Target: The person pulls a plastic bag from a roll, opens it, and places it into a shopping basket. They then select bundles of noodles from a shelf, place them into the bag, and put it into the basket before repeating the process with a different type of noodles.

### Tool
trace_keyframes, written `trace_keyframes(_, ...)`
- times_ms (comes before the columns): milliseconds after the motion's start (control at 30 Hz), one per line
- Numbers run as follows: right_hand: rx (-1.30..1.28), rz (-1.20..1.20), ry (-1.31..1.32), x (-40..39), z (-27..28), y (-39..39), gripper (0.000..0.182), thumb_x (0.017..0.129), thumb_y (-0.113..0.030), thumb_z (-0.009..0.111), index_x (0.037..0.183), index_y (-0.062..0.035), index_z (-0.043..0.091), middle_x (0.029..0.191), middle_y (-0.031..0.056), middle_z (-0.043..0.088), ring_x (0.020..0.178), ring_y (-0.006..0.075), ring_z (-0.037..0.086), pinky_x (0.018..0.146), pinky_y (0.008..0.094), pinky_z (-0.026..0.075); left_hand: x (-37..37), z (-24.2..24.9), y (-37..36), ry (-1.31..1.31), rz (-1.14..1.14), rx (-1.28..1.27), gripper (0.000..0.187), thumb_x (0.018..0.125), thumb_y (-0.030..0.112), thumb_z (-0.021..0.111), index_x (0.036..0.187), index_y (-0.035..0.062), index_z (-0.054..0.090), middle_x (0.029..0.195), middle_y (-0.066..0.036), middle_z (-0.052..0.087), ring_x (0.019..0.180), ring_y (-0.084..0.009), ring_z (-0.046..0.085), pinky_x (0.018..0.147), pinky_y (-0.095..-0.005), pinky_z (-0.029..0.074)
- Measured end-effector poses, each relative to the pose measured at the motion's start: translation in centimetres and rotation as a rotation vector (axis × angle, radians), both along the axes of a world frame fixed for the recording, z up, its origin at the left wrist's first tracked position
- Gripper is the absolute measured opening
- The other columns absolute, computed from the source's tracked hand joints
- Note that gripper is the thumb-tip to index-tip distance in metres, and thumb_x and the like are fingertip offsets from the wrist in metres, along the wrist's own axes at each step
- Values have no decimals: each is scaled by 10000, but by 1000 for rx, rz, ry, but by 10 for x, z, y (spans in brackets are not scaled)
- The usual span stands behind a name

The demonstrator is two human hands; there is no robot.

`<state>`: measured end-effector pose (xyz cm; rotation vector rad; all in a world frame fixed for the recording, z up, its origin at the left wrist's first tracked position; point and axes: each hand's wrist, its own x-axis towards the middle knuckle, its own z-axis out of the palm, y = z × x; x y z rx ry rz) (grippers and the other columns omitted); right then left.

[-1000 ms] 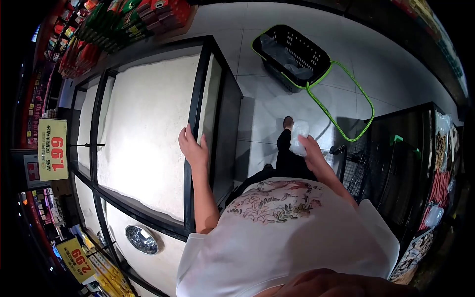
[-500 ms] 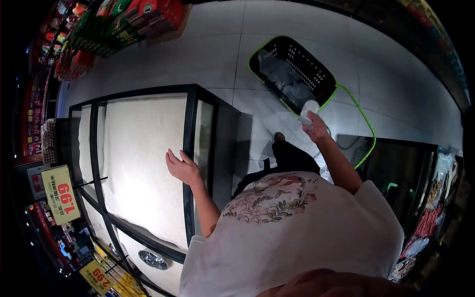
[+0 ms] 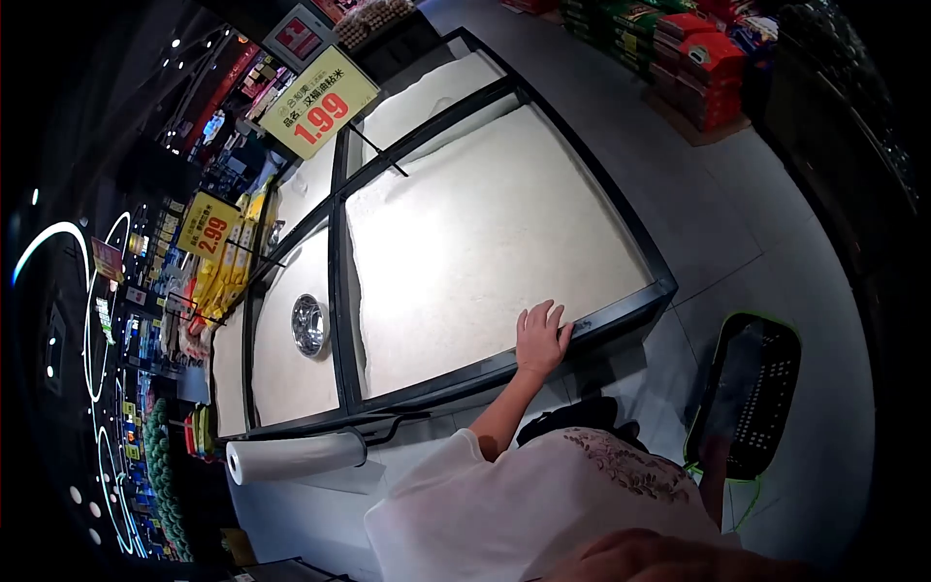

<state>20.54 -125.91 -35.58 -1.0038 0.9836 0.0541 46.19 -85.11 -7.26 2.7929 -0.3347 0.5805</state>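
My left hand (image 3: 543, 338) is open, fingers spread, over the front black rim of a large bin (image 3: 621, 312) filled with white rice (image 3: 495, 223). Its fingertips reach past the rim, over the rice. On my right, my right hand (image 3: 716, 451) is low at the near end of a black shopping basket (image 3: 776, 388) with a green rim. That hand is dark and smeared, and I cannot tell what its fingers hold. Inside the basket, a pale, translucent shape (image 3: 739, 373) shows dimly.
A metal bowl (image 3: 309, 325) rests in the neighbouring rice compartment. A plastic bag roll (image 3: 291, 457) hangs at the bin's near left corner. Yellow price signs (image 3: 318, 102) stand over the bins. Red and green packages (image 3: 713, 73) are stacked on the floor at the far right.
The view has swung left, bringing more of the bins and the bag roll into sight. My right hand, earlier holding a white plastic bundle, is now lower at the basket. My left hand stays open.
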Motion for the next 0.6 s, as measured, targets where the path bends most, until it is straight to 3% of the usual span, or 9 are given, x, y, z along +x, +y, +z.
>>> trace_keyframes(33,160,255,-79,15,-3,12,159,797,-297,445,779,-140,468,591,-11,459,454,103,429,358,222,315,0,1,0,15,-11,-2,326,757,281,543,1015,81,525,1077,-93,477,1014,-243,442,904,-427,296)
trace_keyframes(100,80,235,156,60,59,64,148,775,-267,480,796,-121,473,609,2,473,457,99,452,354,222,316,1,2,2,26,-22,-19,298,763,284,536,983,84,544,1065,-91,481,1009,-238,443,907,-421,294)
trace_keyframes(133,92,365,257,78,70,78,116,770,-228,494,794,-115,481,613,5,476,453,99,458,342,219,308,0,2,3,17,8,-29,298,763,284,536,983,84,544,1065,-91,481,1009,-238,443,907,-421,294)
trace_keyframes(167,283,421,175,85,49,84,103,771,-204,486,764,-101,493,621,13,484,457,103,465,337,215,305,0,1,4,54,-8,-37,288,764,282,536,972,83,550,1060,-90,482,1008,-236,444,907,-418,294)
trace_keyframes(200,-57,599,189,95,60,106,101,766,-183,485,756,-86,507,614,21,495,465,104,479,340,214,309,0,1,4,91,-29,-47,278,766,281,536,960,83,557,1056,-88,483,1007,-234,444,907,-416,295)
trace_keyframes(300,-380,953,51,122,79,127,149,736,-186,510,722,-46,560,635,73,556,512,151,541,420,280,398,1,6,4,122,-28,-92,266,764,279,541,942,83,563,1042,-87,485,1006,-232,445,901,-415,303)
trace_keyframes(433,-746,1447,-145,128,-110,76,244,714,-238,545,830,-28,589,714,173,587,668,251,597,610,361,458,1,13,7,176,-75,-126,250,771,278,535,923,82,560,1046,-88,481,1008,-238,444,901,-419,303)
trace_keyframes(600,-883,1538,-113,174,-43,92,252,709,-244,548,836,-30,589,721,180,584,679,262,593,620,369,457,1,12,9,198,-127,-157,240,778,274,526,912,77,555,1061,-94,473,1027,-243,429,908,-423,294)
